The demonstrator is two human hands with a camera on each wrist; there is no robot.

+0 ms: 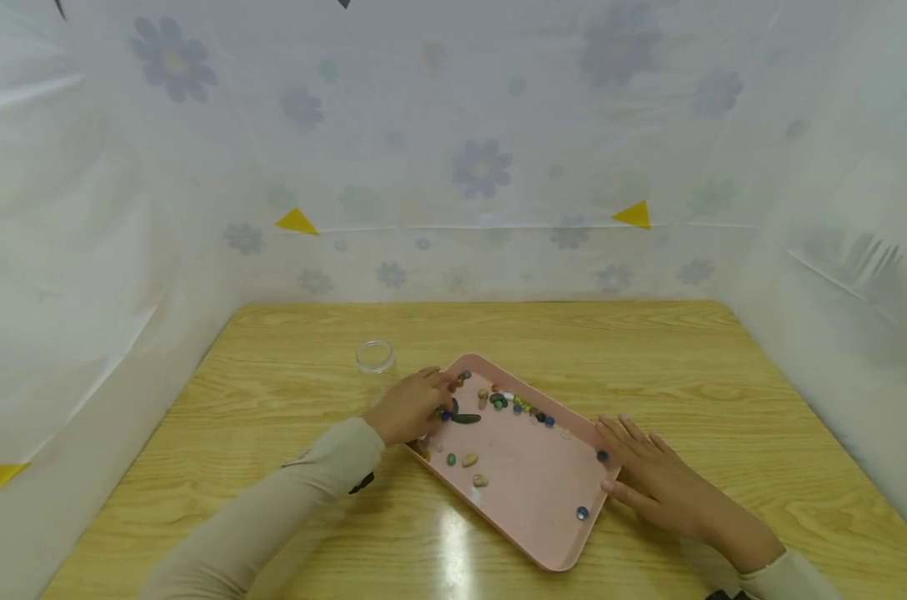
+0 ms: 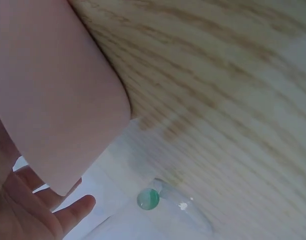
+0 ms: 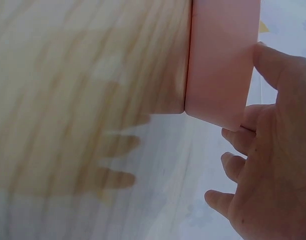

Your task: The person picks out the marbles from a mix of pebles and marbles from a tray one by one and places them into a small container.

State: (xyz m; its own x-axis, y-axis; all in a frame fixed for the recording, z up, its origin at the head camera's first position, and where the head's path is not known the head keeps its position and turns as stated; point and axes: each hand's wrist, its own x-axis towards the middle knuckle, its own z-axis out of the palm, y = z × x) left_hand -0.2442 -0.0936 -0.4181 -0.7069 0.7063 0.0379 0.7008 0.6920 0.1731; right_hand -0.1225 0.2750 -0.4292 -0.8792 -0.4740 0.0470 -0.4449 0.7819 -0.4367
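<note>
A pink tray (image 1: 524,483) lies slanted on the table, with small polished stones and glass beads scattered in it. My left hand (image 1: 412,404) reaches over its left rim, fingertips among stones near a long dark stone (image 1: 466,418). In the left wrist view, loosely bent fingers (image 2: 75,212) show past the tray's wall; the thumb is hidden there. At the tray's right end my right hand (image 1: 659,479) rests against the rim, thumb and fingers spread. Seen from the right wrist, its thumb (image 3: 272,62) touches the rim and the other fingers are loosely bent.
A clear glass jar (image 1: 375,358) stands behind my left hand; the left wrist view shows a green-and-white bead (image 2: 148,199) at the jar. Flower-patterned sheeting (image 1: 483,258) surrounds the wooden table (image 1: 311,533) at the back and sides.
</note>
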